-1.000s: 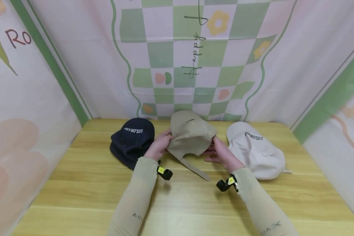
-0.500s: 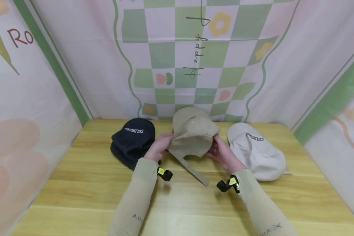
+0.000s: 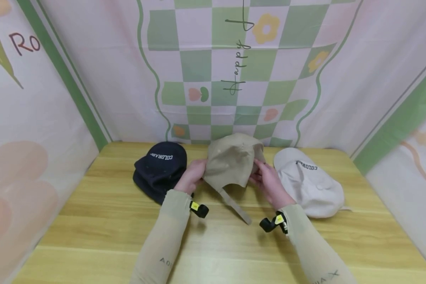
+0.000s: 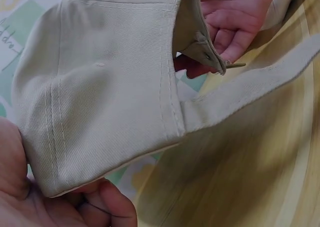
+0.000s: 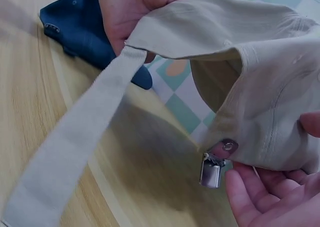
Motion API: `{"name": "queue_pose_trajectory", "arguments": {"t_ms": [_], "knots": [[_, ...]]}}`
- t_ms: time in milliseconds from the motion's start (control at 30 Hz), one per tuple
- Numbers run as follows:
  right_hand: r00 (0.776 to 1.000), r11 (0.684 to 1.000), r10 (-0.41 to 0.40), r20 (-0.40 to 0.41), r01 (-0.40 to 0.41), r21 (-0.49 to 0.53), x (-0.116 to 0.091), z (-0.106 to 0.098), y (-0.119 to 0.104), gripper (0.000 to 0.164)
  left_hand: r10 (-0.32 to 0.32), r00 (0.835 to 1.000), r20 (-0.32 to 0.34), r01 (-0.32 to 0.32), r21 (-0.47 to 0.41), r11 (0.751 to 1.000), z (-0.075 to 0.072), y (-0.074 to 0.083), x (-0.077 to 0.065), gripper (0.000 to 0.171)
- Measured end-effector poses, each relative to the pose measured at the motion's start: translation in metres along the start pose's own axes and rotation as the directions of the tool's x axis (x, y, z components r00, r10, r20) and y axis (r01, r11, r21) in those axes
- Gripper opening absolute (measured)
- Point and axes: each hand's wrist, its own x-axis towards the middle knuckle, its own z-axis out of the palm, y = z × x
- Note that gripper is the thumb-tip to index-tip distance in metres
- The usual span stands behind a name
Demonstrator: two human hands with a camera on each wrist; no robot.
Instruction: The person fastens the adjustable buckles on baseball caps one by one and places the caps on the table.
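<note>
A khaki baseball cap [image 3: 230, 161] is held up between both hands, its back opening facing me. My left hand [image 3: 193, 175] pinches its left edge, thumb outside and fingers beneath, as the left wrist view shows. On the other side my right hand [image 3: 268, 181] grips the lower edge, with curled fingers [image 5: 265, 187] under the fabric. The cap's loose strap [image 3: 236, 207] hangs down toward the table. A metal buckle [image 5: 211, 172] dangles beside the right fingers in the right wrist view. The cap's brim is hidden behind its crown.
Left of the hands lies a navy cap [image 3: 159, 169] with white lettering. To the right rests an off-white cap [image 3: 309, 185] with dark lettering. All are over a wooden table [image 3: 220, 248], backed by a patterned cloth [image 3: 223, 67].
The khaki cap has tipped, so its brim and front mark went out of sight behind the crown. Both hands stay on its edges; the other caps have not moved.
</note>
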Motion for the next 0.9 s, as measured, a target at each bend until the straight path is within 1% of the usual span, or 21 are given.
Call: {"name": "queue_pose_trajectory", "arguments": {"t_ms": [133,333,467,567,633,800,900], "knots": [[1.0,1.0,-0.019,-0.005,0.019,0.013,-0.0007,0.001,-0.0003,0.027,0.012,1.0,-0.007,-0.013,-0.027,1.0,0.0018,-0.0004,0.0008,0.027],[0.999,0.999,-0.047,-0.001,0.047,0.011,-0.0037,0.0018,0.0,0.031,0.026,0.999,-0.04,-0.028,-0.058,0.998,0.0037,-0.0011,0.0022,0.023],[0.996,0.997,-0.077,0.039,0.077,0.015,-0.0056,0.0012,0.0007,0.033,0.03,0.997,-0.071,-0.035,-0.066,0.997,0.0048,-0.0011,0.0019,0.023],[0.992,0.995,-0.103,0.067,0.103,0.003,-0.008,0.0019,0.0001,0.034,0.033,0.995,-0.091,-0.039,-0.067,0.997,0.0055,0.0003,0.0013,0.027],[0.991,0.994,-0.112,0.071,0.112,-0.006,-0.0092,0.0031,-0.0006,0.033,0.032,0.994,-0.104,-0.04,-0.072,0.997,0.006,0.0016,0.0008,0.03],[0.994,0.994,-0.104,0.04,0.102,0.031,-0.0096,0.005,-0.001,0.024,0.032,0.992,-0.122,-0.044,-0.096,0.994,0.0069,0.0033,0.0017,0.036],[0.995,0.993,-0.099,0.01,0.098,0.067,-0.009,0.0047,0.0006,0.03,0.025,0.992,-0.122,-0.036,-0.096,0.995,0.0072,0.0038,0.0025,0.036]]}}
